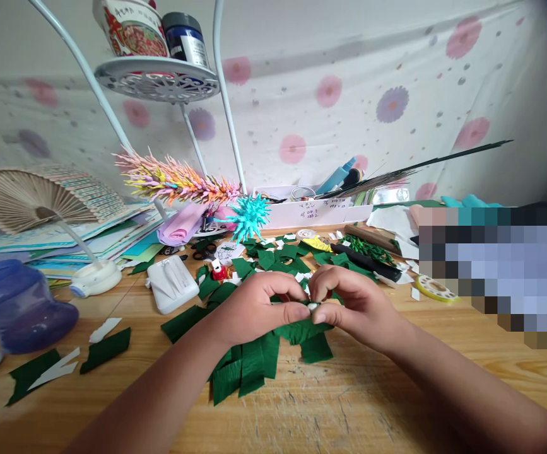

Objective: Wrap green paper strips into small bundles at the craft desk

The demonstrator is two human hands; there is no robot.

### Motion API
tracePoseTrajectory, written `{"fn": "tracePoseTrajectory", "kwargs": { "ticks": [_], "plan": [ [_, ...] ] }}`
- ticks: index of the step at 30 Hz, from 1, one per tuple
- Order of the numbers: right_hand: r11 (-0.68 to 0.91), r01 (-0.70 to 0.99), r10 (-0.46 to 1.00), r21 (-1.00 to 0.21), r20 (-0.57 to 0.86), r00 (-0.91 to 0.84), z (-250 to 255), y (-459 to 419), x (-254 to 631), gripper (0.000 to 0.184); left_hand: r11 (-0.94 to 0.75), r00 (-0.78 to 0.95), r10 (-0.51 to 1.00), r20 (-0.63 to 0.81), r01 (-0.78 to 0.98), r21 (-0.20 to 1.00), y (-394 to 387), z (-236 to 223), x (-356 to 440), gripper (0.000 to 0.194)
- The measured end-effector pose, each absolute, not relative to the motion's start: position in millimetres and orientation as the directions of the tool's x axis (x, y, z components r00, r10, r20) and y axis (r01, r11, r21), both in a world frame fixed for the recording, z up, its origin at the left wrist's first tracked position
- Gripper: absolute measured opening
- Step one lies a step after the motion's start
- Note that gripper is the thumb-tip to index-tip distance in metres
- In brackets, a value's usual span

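Note:
My left hand [257, 309] and my right hand [361, 306] meet at the middle of the table, fingertips almost touching. Both pinch a piece of dark green crepe paper [298, 333], which spreads out below the fingers. Between the thumbs shows a small white bit [311, 307]; what it is cannot be made out. Under and in front of the hands lie cut strips of the same green paper [252, 372]. Behind them is a heap of green scraps [277, 257] mixed with white paper bits.
A white case [172, 284] and a small red bottle [219, 271] lie left of the hands. A black stick-like tool [368, 261] and a yellow tape ring [436, 288] are on the right. Behind stand a shelf [157, 79], a turquoise spiky ball [250, 217] and a white box [306, 214].

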State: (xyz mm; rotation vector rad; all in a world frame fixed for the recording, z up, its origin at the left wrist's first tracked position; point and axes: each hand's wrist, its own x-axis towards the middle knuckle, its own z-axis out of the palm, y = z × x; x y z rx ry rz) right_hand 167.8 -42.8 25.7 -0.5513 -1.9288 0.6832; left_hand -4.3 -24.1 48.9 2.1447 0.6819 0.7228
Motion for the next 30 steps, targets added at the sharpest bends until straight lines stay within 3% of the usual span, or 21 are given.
{"fn": "tracePoseTrajectory", "kwargs": {
  "ticks": [9,17,23,30],
  "plan": [
    [0.749,0.012,0.603,-0.662,0.674,-0.427,30.3,-43.1,172.1,0.01,-0.621,0.636,0.675,0.373,0.218,0.753,-25.5,48.0,-4.8,0.014],
    [0.55,-0.137,0.712,-0.824,0.548,-0.44,24.3,-35.1,176.0,0.013,-0.688,0.617,0.671,0.411,0.313,0.655,-24.8,46.3,-3.1,0.013],
    [0.276,-0.149,0.784,-0.95,0.312,-0.537,21.3,-31.3,176.3,0.006,-0.861,0.719,0.501,0.482,0.357,0.362,-27.7,47.9,-1.8,0.012],
    [0.152,-0.118,0.774,-0.981,0.192,-0.603,24.8,-31.8,178.5,0.009,-0.922,0.789,0.376,0.487,0.37,0.112,-26.8,46.5,-4.9,0.019]
  ]
}}
